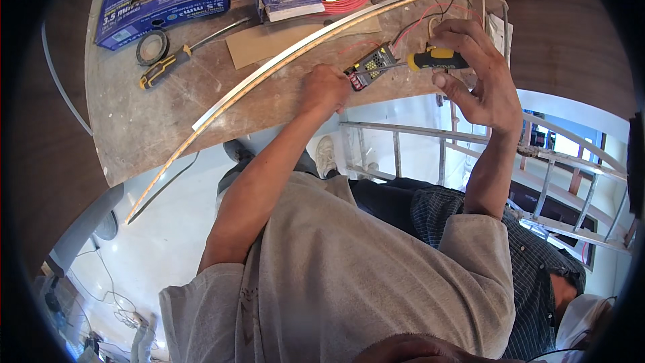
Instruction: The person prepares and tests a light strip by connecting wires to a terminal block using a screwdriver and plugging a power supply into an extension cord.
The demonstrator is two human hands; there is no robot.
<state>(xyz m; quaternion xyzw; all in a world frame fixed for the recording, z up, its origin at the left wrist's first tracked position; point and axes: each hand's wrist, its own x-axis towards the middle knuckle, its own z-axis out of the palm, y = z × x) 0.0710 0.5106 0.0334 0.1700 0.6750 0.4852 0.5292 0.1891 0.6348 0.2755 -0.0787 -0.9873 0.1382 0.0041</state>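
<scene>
Nearly crosswise, screwdriver point(437, 60) points left over perforated box point(380, 59) slanting up-right

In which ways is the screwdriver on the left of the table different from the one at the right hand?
The left screwdriver lies untouched on the table; the right screwdriver is at the right hand. The left screwdriver's shaft points up and right in the picture, while the right screwdriver's points left, toward the perforated box. Both have handles in yellow and a dark colour.
</scene>
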